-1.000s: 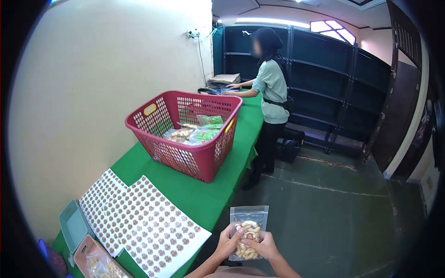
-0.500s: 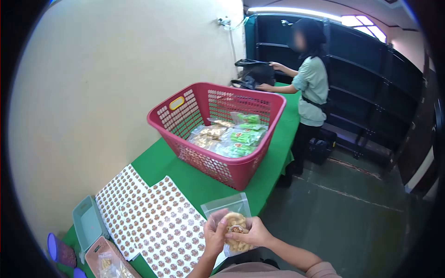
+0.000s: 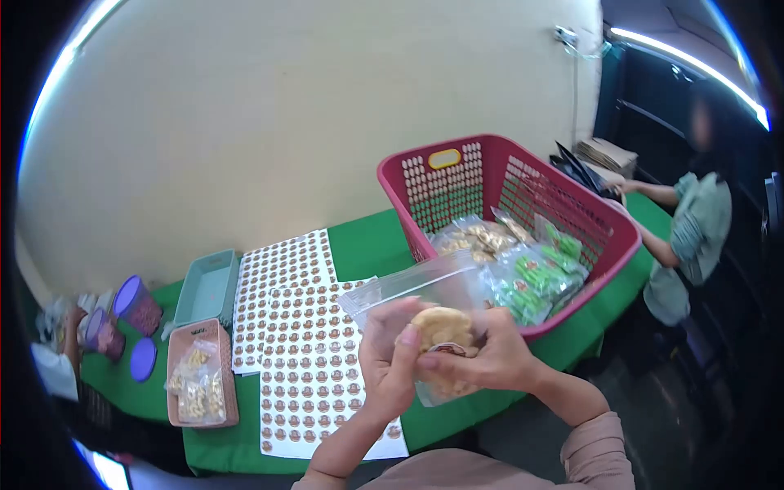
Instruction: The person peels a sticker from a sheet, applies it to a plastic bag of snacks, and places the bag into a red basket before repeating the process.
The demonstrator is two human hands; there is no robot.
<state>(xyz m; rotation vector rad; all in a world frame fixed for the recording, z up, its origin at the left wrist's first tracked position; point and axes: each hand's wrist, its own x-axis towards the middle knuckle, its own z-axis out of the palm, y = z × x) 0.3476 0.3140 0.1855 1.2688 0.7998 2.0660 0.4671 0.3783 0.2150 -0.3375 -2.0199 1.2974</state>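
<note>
While both hands meet at the near centre, each grip is closed on the clear pouch [image 3: 408,287]: the left hand [image 3: 389,359] pinches its left side, and the right hand [image 3: 500,355] presses the right side, thumb over the front by the round label [image 3: 448,349]. The pouch is glossy, flexible plastic, tilted, its flat zip-style top pointing left and its lower part bulging with pale golden, knobbly rounded pieces [image 3: 443,325]. It is held above the table [image 3: 214,447], which wears a smooth green cloth.

Beyond the hands to the right stands the red basket [image 3: 492,173], rigid plastic with latticed walls and a yellow-edged handle slot. Crinkled clear packets [image 3: 532,282] lie inside, some with bright green contents, some tan. Left of the hands, flat white sheets [image 3: 314,371] carry rows of small round brown stickers. Farther left are a shallow oblong teal tray [image 3: 206,287] and, nearer, a pink tray [image 3: 181,411] with small bags [image 3: 200,394]. Purple-topped tubs [image 3: 139,305] stand at the far left. At the far right, a co-worker [image 3: 702,222] touches something black and pliable [image 3: 581,171].
</note>
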